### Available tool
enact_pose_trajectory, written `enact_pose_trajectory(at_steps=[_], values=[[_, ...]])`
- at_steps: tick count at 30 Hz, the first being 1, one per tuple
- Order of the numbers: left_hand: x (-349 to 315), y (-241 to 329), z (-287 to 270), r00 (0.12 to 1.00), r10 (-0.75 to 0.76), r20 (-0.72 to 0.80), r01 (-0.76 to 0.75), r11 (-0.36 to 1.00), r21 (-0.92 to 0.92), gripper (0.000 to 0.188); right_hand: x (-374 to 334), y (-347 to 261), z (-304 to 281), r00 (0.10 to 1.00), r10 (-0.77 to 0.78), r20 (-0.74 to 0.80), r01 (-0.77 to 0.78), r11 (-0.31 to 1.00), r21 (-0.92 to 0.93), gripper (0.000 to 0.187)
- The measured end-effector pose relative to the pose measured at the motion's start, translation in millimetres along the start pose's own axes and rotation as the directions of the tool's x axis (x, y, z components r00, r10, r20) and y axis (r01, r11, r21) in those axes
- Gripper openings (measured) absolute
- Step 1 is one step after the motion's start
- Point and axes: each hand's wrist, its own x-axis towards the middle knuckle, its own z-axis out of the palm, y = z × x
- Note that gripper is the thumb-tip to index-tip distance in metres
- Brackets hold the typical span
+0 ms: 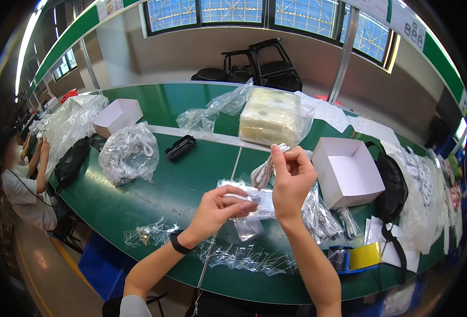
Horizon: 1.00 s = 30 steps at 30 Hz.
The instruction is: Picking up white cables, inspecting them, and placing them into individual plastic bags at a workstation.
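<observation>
My right hand [294, 182] is raised over the green bench, its thumb and fingers closed on a coiled white cable [262, 174]. Lower and to the left, my left hand [223, 208], with a black band on its wrist, pinches a small clear plastic bag [249, 228] that hangs below the fingertips. Beneath both hands lie more clear bags [267, 203], partly hidden. Just right of my right wrist is a pile of bagged white cables [320, 216]. Nearer me, many thin wire ties [249, 259] are strewn over the bench.
An open white box [349, 174] and a black bag [392, 182] stand on the right. A yellow-and-blue holder [365, 256] sits near the front edge. Further back is a wrapped yellowish stack [270, 116]. On the left lie a bag of cables [130, 153] and a black case [180, 148]; another person [25, 179] works beyond.
</observation>
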Motion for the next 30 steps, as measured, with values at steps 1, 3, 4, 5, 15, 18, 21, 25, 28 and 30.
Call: enact_pose_trajectory(at_steps=[1,3,4,5,15,18,21,25,28,30], values=[[2,-6,-3,0.998,0.031,-0.061,-0.028,0.998,0.054,0.033,2,-1,-1,0.999,0.041,-0.008,-0.04,0.997,0.062,0.026],[2,-11,-10,0.989,0.068,-0.128,-0.054,0.992,0.112,0.026,4,-5,0,1.0,0.012,-0.013,-0.01,0.994,0.105,0.026],[3,-12,-13,0.982,0.125,-0.145,-0.104,0.984,0.145,0.021,5,-7,1,1.0,-0.017,-0.022,0.02,0.989,0.145,0.027],[4,-13,-14,0.971,0.181,-0.158,-0.152,0.972,0.178,0.017,5,-9,1,1.0,-0.016,-0.022,0.019,0.989,0.144,0.027],[0,-6,-2,0.88,0.468,-0.078,-0.362,0.768,0.528,0.036,2,-25,-2,0.997,0.001,0.083,-0.024,0.962,0.273,0.023],[-6,-2,-4,0.918,0.396,-0.02,-0.322,0.773,0.546,0.039,3,-26,-3,0.993,0.015,0.119,-0.053,0.946,0.319,0.023],[-6,-3,-4,0.9,0.436,0.017,-0.376,0.754,0.538,0.042,4,-24,-3,0.98,0.019,0.196,-0.085,0.938,0.337,0.022],[-7,-1,-4,0.881,0.473,0.003,-0.404,0.748,0.527,0.044,2,-15,-2,0.933,0.023,0.359,-0.143,0.94,0.31,0.02],[-7,0,-5,0.883,0.469,-0.006,-0.38,0.723,0.577,0.044,1,-11,-1,0.915,0.026,0.402,-0.146,0.952,0.27,0.02],[-7,-1,-5,0.874,0.483,-0.046,-0.352,0.696,0.626,0.044,1,-12,-1,0.916,0.049,0.397,-0.168,0.949,0.269,0.021]])
